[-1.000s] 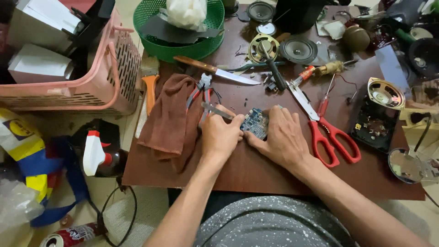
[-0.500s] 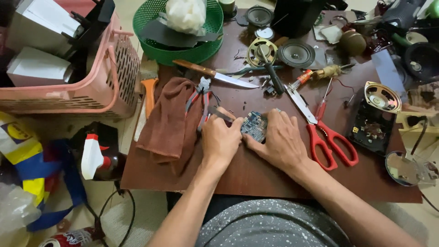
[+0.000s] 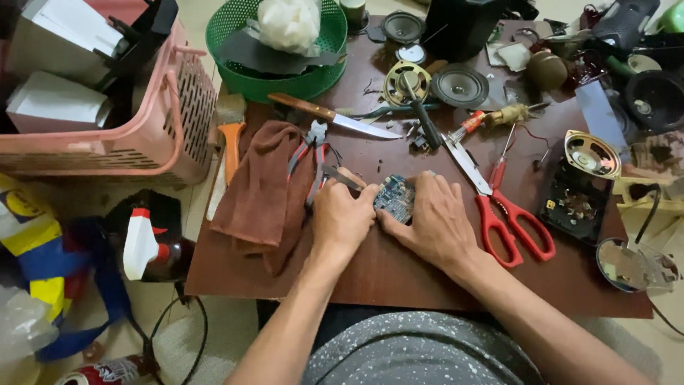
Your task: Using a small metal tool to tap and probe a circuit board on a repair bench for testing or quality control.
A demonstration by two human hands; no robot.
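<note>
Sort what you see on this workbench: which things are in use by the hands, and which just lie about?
In use: left hand, right hand, blue circuit board.
Lying about: red scissors, knife, pliers, brown cloth, green basket.

Left hand, right hand pressing blue circuit board on brown table.

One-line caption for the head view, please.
Both hands, left and right, press on a small blue circuit board beside red scissors.

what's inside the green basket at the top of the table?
In the green basket a crumpled white plastic bag sits on top of flat dark grey sheets. Those cover the basket floor, so anything beneath them cannot be seen.
</note>
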